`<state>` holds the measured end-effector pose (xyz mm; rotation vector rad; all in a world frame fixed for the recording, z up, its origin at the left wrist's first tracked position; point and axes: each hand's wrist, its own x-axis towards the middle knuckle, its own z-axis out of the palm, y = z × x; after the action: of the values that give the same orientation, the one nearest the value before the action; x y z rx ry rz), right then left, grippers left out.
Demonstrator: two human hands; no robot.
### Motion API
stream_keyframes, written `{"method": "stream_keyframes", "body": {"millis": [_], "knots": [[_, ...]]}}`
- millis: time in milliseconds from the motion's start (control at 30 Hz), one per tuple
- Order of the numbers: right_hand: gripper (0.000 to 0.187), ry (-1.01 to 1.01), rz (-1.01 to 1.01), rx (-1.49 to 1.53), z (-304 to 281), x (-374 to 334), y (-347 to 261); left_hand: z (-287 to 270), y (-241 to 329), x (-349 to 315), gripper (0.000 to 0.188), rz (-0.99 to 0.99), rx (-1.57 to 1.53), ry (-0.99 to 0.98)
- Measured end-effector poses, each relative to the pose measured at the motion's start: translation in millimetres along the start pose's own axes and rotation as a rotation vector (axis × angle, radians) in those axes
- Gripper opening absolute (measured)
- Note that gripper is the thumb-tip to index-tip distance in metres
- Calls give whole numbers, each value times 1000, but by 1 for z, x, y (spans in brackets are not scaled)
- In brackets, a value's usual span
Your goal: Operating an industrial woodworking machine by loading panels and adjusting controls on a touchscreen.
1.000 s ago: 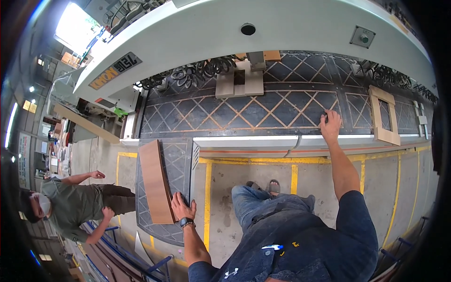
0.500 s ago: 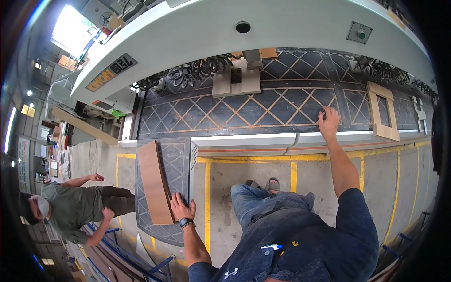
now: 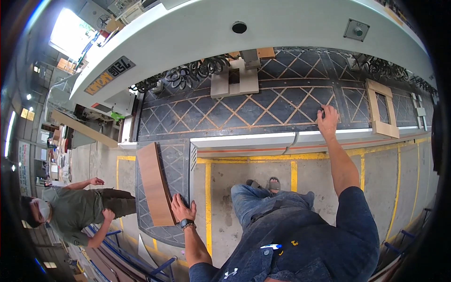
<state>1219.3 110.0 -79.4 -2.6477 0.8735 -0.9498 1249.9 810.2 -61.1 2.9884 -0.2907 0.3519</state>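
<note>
The brown wood panel (image 3: pixel 156 184) lies flat on the machine's patterned counter (image 3: pixel 244 110), at its near-left extension, away from the pale frame (image 3: pixel 382 109) farther right. The left hand (image 3: pixel 181 208) rests spread against the panel's near edge, gripping nothing. The right hand (image 3: pixel 327 120) lies flat, fingers spread, on the counter. By its position, the panel seems not yet fed in.

Board (image 3: pixel 155 183) on table (image 3: pixel 235 113) left; frame (image 3: pixel 383 109) right
</note>
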Motion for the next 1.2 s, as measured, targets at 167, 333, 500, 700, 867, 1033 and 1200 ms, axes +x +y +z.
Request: {"method": "stream_keyframes", "body": {"millis": [167,333,500,700,867,1033,1200], "knots": [[28,18,-2,3,0,1,0,0,2,3,79,-3,-4,-15],[28,21,3,7,2,1,0,-1,2,3,78,7,15,4],[28,11,17,4,2,0,3,-1,3,3,78,12,2,-2],[29,35,5,15,1,-1,1,3,-2,0,82,14,8,0],[30,22,15,25,0,0,1,3,-1,1,82,10,15,-14],[31,22,22,17,1,0,2,3,-1,1,81,4,15,-20],[32,14,29,16,2,0,1,3,-3,0,82,5,25,-26]]}}
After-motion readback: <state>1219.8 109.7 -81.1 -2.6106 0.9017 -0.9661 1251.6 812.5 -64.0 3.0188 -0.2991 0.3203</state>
